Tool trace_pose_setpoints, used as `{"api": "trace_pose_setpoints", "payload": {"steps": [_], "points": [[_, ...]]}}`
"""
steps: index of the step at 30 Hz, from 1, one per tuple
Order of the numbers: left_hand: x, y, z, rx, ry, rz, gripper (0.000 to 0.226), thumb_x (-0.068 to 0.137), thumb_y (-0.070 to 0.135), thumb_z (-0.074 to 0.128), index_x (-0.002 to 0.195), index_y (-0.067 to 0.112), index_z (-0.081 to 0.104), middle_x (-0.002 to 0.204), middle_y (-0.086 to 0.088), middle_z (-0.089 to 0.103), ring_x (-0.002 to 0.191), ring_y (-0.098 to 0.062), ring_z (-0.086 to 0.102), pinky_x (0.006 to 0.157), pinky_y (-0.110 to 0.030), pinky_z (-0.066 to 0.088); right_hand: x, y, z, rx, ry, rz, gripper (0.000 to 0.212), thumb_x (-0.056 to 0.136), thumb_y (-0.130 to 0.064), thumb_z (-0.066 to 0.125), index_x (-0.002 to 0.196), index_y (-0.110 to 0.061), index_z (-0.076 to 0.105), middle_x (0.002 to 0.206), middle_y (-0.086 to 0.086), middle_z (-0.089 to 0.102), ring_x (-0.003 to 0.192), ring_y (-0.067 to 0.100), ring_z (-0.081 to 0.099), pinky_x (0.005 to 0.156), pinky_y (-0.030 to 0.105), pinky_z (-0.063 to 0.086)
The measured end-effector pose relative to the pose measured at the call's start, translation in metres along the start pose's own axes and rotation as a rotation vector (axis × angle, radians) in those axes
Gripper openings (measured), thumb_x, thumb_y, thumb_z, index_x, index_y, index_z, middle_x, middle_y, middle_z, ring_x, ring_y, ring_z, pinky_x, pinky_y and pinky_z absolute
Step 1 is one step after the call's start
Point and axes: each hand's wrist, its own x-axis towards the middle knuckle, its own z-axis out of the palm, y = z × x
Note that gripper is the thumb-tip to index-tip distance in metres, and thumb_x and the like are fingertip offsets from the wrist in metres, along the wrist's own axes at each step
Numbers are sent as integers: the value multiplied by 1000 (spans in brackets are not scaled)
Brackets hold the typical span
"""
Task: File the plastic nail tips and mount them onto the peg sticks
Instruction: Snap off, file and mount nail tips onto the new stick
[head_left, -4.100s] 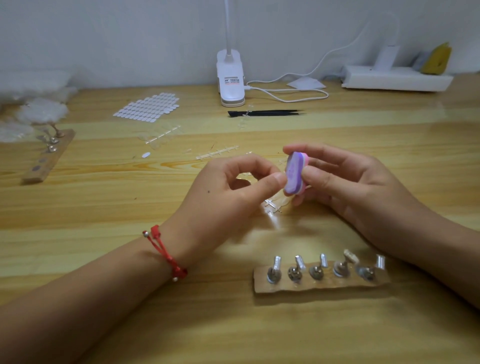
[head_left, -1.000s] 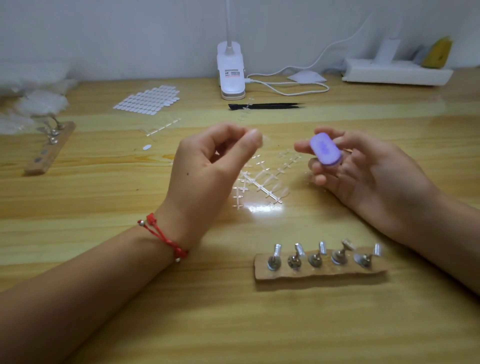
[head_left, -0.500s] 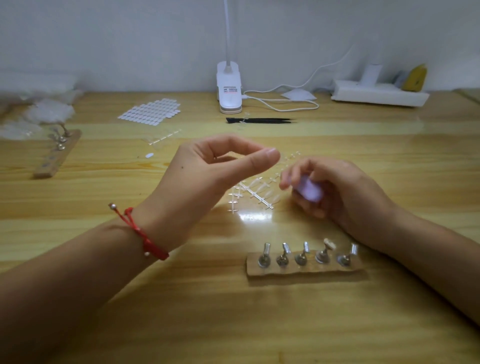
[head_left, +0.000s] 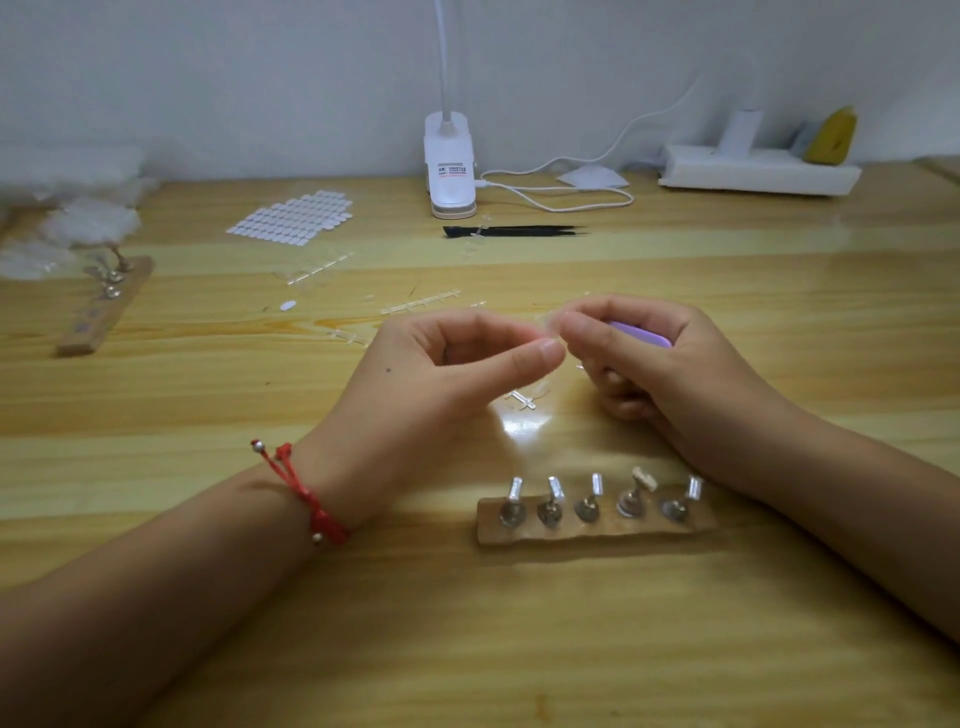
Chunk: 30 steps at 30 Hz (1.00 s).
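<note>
Pinched thumb to forefinger, the left grip (head_left: 441, 374) has hold of a clear nail tip (head_left: 551, 325), which from the head camera shows only as a faint glint at its fingertips. Right grip (head_left: 649, 358) is curled round a purple file (head_left: 641, 333) tucked into the palm, while its thumb and forefinger reach in to meet the tip. The two grips touch or nearly touch there, and I cannot tell whether the right one also has a share of the tip. I judge that mounting comes next, and it turns on one relation. The board (head_left: 597, 531) lies nearer to me than both grips, with its long axis running left to right across the desk (head_left: 467, 623). Its right end sits just beside the right wrist, so the right grip is the nearer one, though the left has the tip. Counting: five pegs (head_left: 589, 501) stand in one row on that board. The fourth from the left wears a pale cap (head_left: 644, 478); the other four have shiny tops that I cannot read as tips or bare ends. One file, one tip in hand. Around the grips I count at least three clear frames (head_left: 421, 304) of spare tips. Farther back are one sheet (head_left: 293, 215) of white stickers, one pair of black tweezers (head_left: 514, 231) and one lamp (head_left: 449, 171). A second board (head_left: 104, 312) lies at far left, its pegs too blurred to count.
</note>
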Motion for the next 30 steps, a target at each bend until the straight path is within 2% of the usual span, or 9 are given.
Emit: {"api": "trace_pose_setpoints", "payload": {"steps": [2, 5, 7, 10, 14, 19, 22, 27, 30], "points": [[-2, 2, 2, -14, -39, 10, 7, 74, 13, 72, 81, 10, 72, 69, 7, 72, 63, 4, 64, 58, -5, 44, -2, -1, 0, -9, -57, -21, 17, 82, -41, 66, 78, -27, 75, 60, -8, 42, 50, 4, 31, 43, 12, 29], [-1, 3, -1, 9, -40, 0, 7, 73, 19, 72, 79, 14, 72, 67, 10, 71, 61, 5, 62, 57, -4, 43, -3, -3, 0, -49, -79, -30, 23, 77, -52, 67, 76, -29, 74, 67, 7, 37, 52, 6, 29, 45, 14, 28], [1, 2, -4, 112, -15, 45, 12, 72, 28, 76, 79, 19, 71, 70, 11, 70, 63, 3, 60, 57, -8, 43, -3, -2, 0, -66, -78, -23, 24, 74, -54, 67, 75, -31, 73, 67, 8, 35, 53, 8, 28, 46, 15, 28], [4, 0, -10, 481, 5, 287, 21, 73, 35, 77, 88, 25, 67, 76, 11, 64, 67, -5, 56, 58, -15, 41, -2, -2, -1, -68, -122, -20, 19, 80, -47, 66, 75, -30, 73, 61, -11, 42, 50, 5, 31, 45, 12, 29], [7, 7, -17, 747, -25, 552, 24, 75, 32, 78, 95, 19, 71, 82, 3, 62, 69, -14, 54, 64, -8, 33, -3, -4, -1, -82, -185, -14, 20, 83, -48, 63, 75, -31, 71, 61, -16, 46, 51, 3, 31, 46, 12, 29], [-3, 14, -30, 610, -56, 400, 30, 66, 40, 81, 92, 25, 75, 82, 5, 66, 72, -10, 53, 58, -23, 37, -1, -1, 2, 56, -23, -11, 17, 80, -43, 70, 75, -27, 74, 65, -8, 45, 51, 5, 29, 40, 14, 26], [-17, 11, -37, 506, -153, 277, 28, 62, 47, 79, 87, 34, 77, 81, 8, 69, 75, -7, 57, 62, -21, 38, 2, -2, 1, 176, 31, 26, 18, 71, -40, 67, 72, -25, 76, 64, -7, 45, 49, 4, 28, 38, 13, 24], [-32, 4, -38, 455, -228, 215, 28, 60, 46, 79, 86, 36, 77, 79, 9, 68, 81, -9, 64, 73, -13, 43, 2, -1, 2, 161, 34, 35, 18, 71, -38, 66, 73, -23, 76, 65, -6, 45, 48, 4, 27, 39, 14, 23], [-33, 2, -36, 422, -257, 194, 28, 59, 43, 80, 86, 34, 77, 79, 7, 67, 78, -6, 63, 68, -12, 46, 1, -2, 1, 160, 43, 36, 18, 74, -36, 65, 73, -22, 76, 65, -5, 45, 48, 4, 27, 39, 13, 25]]}}
